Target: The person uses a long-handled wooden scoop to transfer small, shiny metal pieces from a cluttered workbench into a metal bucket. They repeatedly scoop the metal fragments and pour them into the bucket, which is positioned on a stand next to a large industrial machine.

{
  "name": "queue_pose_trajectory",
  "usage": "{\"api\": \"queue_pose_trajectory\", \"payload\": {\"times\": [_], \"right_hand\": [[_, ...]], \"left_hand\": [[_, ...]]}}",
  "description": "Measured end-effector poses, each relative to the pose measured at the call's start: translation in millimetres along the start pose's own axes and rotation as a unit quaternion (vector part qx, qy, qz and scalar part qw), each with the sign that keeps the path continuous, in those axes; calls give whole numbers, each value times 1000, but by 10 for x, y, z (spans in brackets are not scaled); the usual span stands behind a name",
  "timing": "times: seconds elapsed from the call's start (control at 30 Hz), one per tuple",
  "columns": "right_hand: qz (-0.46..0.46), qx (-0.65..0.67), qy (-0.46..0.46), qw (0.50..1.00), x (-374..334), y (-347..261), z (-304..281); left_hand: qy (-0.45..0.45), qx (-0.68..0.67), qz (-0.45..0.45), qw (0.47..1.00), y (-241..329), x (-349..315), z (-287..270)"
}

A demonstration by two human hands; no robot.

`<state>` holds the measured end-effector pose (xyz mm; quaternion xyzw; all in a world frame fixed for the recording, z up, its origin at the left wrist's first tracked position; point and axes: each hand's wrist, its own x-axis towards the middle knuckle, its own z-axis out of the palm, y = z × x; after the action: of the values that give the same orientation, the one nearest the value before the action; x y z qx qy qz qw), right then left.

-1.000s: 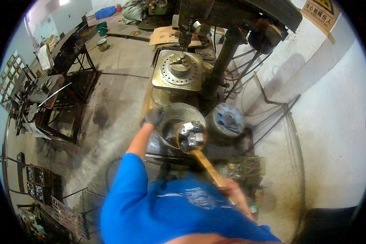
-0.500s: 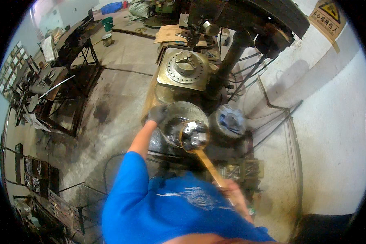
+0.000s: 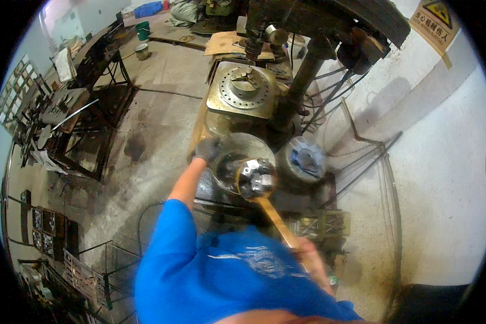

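In a dark glove, my left hand (image 3: 207,149) is closed on the left rim of a round metal bucket (image 3: 252,141) with dark liquid inside. My bare right hand (image 3: 310,258) is wrapped round the wooden handle of a scoop (image 3: 275,218), low at the right of my body. The round head of the scoop is over the bucket's near right side, and shiny metal blocks (image 3: 257,177) lie in it. Whether the scoop head touches the bucket rim, I cannot tell.
Beyond the bucket stands a drill press with a round chuck (image 3: 245,86) on its square table. A second container (image 3: 305,162) with blue plastic is right of the bucket, near the white wall (image 3: 443,178). Workbenches (image 3: 65,108) are at the left; boxes of metal parts (image 3: 48,229) lie lower left.
The scoop with the metal blocks has shifted very slightly left and up over the bucket. My left hand keeps its grip on the rim.
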<state>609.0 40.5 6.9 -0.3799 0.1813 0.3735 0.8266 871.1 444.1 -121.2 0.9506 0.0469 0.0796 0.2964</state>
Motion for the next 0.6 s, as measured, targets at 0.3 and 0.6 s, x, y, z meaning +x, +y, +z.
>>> {"api": "queue_pose_trajectory", "payload": {"times": [0.3,0.6], "right_hand": [[-15,-11,-23,1000,25,30,-80],[-41,-30,19,999,48,63,53]], "left_hand": [[-2,7,-5,1000,50,-33,-49],[12,-22,-3,1000,0,-25,10]]}}
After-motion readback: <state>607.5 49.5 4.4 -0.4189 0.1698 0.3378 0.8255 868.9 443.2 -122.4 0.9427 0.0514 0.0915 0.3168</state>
